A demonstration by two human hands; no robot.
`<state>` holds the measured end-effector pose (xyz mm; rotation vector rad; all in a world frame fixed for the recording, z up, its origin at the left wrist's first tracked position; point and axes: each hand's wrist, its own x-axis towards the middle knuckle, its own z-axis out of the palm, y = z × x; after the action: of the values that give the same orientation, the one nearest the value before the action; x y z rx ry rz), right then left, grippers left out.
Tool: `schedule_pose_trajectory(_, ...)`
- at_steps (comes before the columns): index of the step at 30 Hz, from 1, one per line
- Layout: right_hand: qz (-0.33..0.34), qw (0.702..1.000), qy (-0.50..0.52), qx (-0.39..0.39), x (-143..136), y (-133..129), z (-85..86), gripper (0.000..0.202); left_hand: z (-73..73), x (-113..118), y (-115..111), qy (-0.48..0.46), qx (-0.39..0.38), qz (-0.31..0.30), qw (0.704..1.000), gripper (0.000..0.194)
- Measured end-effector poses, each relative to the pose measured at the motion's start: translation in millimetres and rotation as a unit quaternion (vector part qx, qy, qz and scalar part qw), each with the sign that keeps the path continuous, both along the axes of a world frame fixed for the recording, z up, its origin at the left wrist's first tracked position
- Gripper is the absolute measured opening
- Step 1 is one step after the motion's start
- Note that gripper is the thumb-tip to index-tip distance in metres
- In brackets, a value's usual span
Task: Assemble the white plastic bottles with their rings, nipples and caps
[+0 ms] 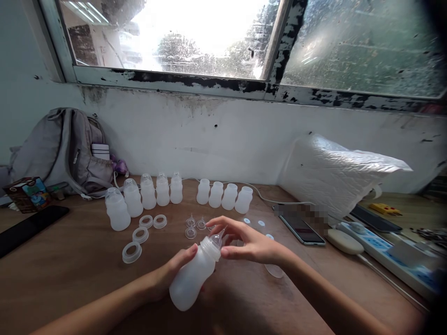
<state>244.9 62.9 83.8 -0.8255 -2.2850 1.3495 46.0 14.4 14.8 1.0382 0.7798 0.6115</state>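
Observation:
A frosted white bottle [193,278], tilted with its neck up and to the right, is held in my left hand [174,270], the thumb near its shoulder. At its mouth sits a clear nipple [216,239], which the curved fingers and thumb of my right hand [244,242] grip from the right. Just behind my hands lie several clear nipples [190,232]. To the left are several translucent rings [132,252] flat on the table. Small white discs [261,223] and a clear round piece [274,270] are partly behind my right hand and wrist.
Several capped bottles [118,211] and several open bottles [243,200] stand along the back of the wooden table [87,279]. A backpack [59,144] is at left; a phone [302,226], a silvery bag [335,172] and a power strip [387,256] are at right.

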Motion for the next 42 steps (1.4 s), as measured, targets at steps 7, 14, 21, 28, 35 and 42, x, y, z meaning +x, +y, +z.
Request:
schedule_pose_trajectory(7, 0.007, 0.998, 0.053, -0.030, -10.0, -9.0, -6.6, 0.036, 4.5, 4.2, -4.0, 0.034, 0.102, 0.015, 0.994, 0.057)
schedule_pose_trajectory(14, -0.035, 0.998, -0.011, 0.052, -10.4, -8.9, -7.1, 0.033, 11.3, -2.3, 2.1, 0.262, 0.325, 0.044, 0.907, 0.044)
schedule_pose_trajectory(21, -0.076, 0.981, -0.143, 0.109, 27.0, 9.4, 18.5, 0.040, -0.9, -2.5, 5.0, 0.250, 0.382, 0.059, 0.888, 0.040)
schedule_pose_trajectory(28, -0.194, 0.864, -0.432, 0.172, 70.5, 17.6, 29.4, 0.022, -5.7, -6.2, 8.5, 0.258, 0.431, 0.032, 0.864, 0.042)
schedule_pose_trajectory(35, -0.206, 0.827, -0.517, 0.083, 62.9, 15.6, 27.7, 0.025, 4.1, -6.2, 6.4, 0.266, 0.417, 0.012, 0.869, 0.045)
schedule_pose_trajectory(42, -0.139, 0.846, -0.498, 0.128, 56.2, 17.8, 7.3, 0.018, -6.3, -7.9, 7.7, 0.264, 0.436, 0.026, 0.860, 0.044)
